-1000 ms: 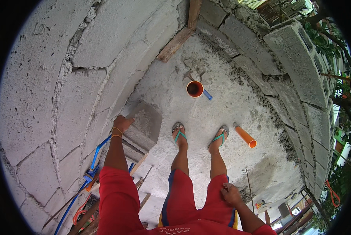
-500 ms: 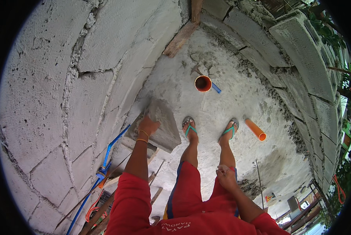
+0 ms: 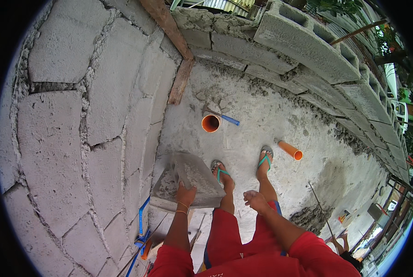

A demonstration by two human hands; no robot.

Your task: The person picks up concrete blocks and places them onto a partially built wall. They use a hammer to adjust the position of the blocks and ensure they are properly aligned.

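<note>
My left hand (image 3: 185,193) grips the upper edge of a grey concrete block (image 3: 206,184), which is tilted and sits close to the block wall on my left, beside my left foot. The fingers curl over the block, so the fingertips are partly hidden. My right hand (image 3: 256,201) is in front of my right thigh with its fingers curled in, and nothing shows in it. An upright orange pipe (image 3: 211,123) stands on the concrete floor ahead. Against it lies a hammer with a blue handle (image 3: 229,120).
A second orange pipe (image 3: 291,151) lies right of my feet. Block walls rise at left (image 3: 54,143) and far right (image 3: 308,46); a wooden board (image 3: 181,81) leans in the corner. Blue pipe (image 3: 141,217) runs along the left wall. Wet mortar (image 3: 310,218) and a thin rod (image 3: 321,207) are at right.
The concrete block has shifted and tilted in my left hand, now nearer my left leg. My right hand has come forward off the thigh. The view has swung toward the far right wall.
</note>
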